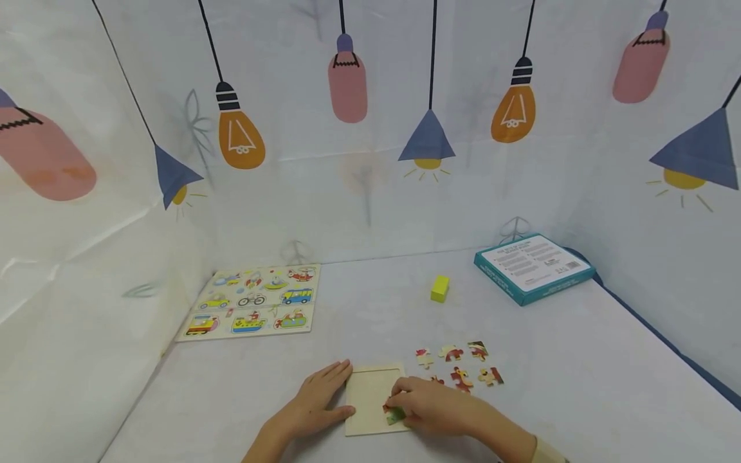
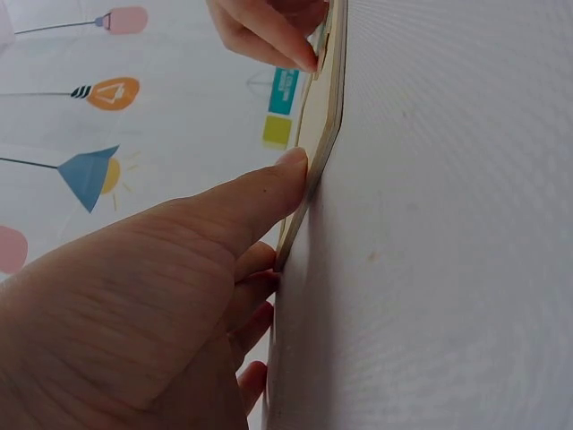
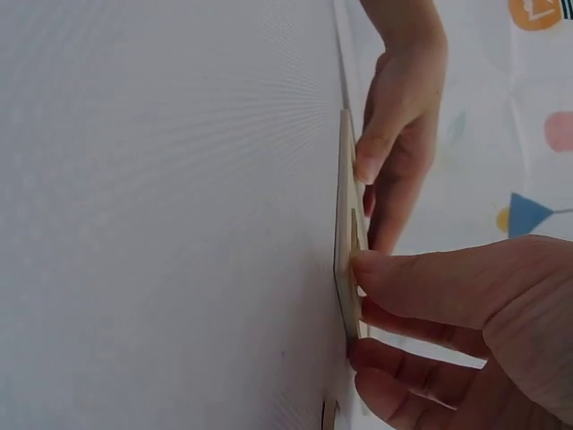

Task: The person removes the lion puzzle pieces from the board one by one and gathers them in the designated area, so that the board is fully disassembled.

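Observation:
A square, pale wooden puzzle tray (image 1: 367,402) with a raised rim lies flat on the table. My left hand (image 1: 317,404) rests at its left side, thumb on the rim and fingers stretched along the upper left corner. In the left wrist view the thumb of that left hand (image 2: 170,260) touches the tray's edge. My right hand (image 1: 437,406) pinches a green and red jigsaw piece (image 1: 395,415) over the tray's lower right corner. The right wrist view has the right hand (image 3: 466,313) with thumb and fingers at the tray's edge.
Several loose jigsaw pieces (image 1: 462,378) lie right of the tray, partly behind my right hand. A yellow block (image 1: 440,289) and a teal box (image 1: 535,267) stand farther back. At the back left is a vehicle picture board (image 1: 251,302). A lamp-printed curtain (image 1: 376,212) hangs behind.

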{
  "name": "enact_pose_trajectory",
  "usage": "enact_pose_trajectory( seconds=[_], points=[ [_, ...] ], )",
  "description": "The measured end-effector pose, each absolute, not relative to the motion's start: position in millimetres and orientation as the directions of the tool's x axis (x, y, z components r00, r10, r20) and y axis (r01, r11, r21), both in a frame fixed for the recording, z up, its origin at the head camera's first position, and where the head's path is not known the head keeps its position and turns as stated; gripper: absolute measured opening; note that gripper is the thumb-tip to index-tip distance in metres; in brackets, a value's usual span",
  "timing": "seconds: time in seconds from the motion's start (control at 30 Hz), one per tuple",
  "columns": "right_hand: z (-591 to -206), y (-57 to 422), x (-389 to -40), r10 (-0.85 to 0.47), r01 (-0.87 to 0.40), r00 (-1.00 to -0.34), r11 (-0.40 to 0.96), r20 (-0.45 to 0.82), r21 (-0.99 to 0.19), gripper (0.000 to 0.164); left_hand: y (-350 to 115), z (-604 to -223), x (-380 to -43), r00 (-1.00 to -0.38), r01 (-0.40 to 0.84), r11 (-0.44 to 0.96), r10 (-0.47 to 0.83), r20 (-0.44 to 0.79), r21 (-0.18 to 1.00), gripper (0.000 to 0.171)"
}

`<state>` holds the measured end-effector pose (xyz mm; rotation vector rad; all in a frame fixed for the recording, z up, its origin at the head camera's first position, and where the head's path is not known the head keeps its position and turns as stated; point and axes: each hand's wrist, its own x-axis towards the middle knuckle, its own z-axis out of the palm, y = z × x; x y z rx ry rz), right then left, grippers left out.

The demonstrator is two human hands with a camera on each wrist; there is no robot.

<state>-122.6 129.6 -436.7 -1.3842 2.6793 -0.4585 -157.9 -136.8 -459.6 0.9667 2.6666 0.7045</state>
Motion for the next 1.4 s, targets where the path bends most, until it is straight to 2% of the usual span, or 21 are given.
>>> enact_pose_trajectory(
  seconds=[0.27, 0.6, 1.1, 1.4],
  points=[
    [-440.8, 124.4, -118.5, -0.748, -0.708, -0.664, 0.620, 0.017, -0.338, 0.030, -138.1, -462.8, -158.3, -0.759, 0.555, 0.659, 0.651, -0.016, 0.508, 0.076],
    [-441.5, 122.7, -117.2, -0.723, -0.681, -0.691, 0.652, -0.002, -0.334, 0.033, -136.5, -462.5, -158.8, -0.767, 0.531, 0.673, 0.640, -0.044, 0.515, 0.077],
    [-443.0, 123.2, -115.9, -0.702, -0.644, -0.712, 0.641, 0.019, -0.418, 0.026, -135.2, -462.7, -159.0, -0.769, 0.524, 0.680, 0.636, -0.056, 0.513, 0.077],
    [-444.9, 124.1, -117.4, -0.736, -0.694, -0.668, 0.564, 0.111, -0.447, 0.026, -135.2, -463.4, -158.6, -0.772, 0.528, 0.682, 0.633, -0.049, 0.506, 0.077]
  ],
)
